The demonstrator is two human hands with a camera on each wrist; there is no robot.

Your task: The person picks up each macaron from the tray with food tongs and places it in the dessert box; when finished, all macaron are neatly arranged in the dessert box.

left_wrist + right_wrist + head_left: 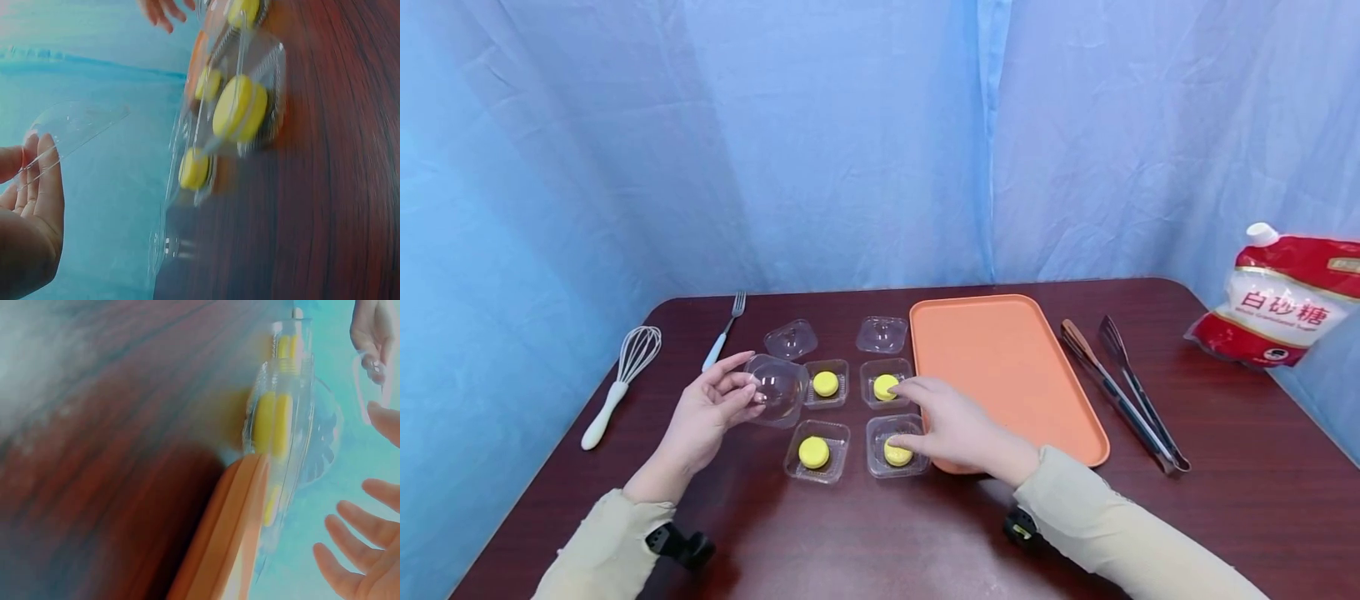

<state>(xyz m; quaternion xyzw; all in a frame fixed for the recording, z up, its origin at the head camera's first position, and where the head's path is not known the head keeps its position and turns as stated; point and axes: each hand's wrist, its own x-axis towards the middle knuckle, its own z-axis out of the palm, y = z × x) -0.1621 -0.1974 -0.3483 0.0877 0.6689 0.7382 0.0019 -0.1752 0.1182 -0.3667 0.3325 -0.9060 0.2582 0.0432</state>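
My left hand (717, 408) pinches the edge of a clear domed plastic lid (780, 390), held up above the table; the left wrist view shows the thumb and fingers on the rim of this lid (78, 134). My right hand (951, 425), fingers spread and holding nothing, hovers over the right-hand containers and the near left part of the tray. Several clear square containers stand in two rows, each with a yellow macaron: back left (825, 384), back right (885, 387), front left (814, 452) and front right (898, 451), the last partly hidden by my thumb.
Two more clear lids (792, 339) lie behind the containers. An orange tray (992, 350) lies to their right, then metal tongs (1131, 400) and a sugar bag (1277, 300). At left lie a whisk (625, 375) and a fork (726, 329). A blue curtain (850, 150) hangs behind.
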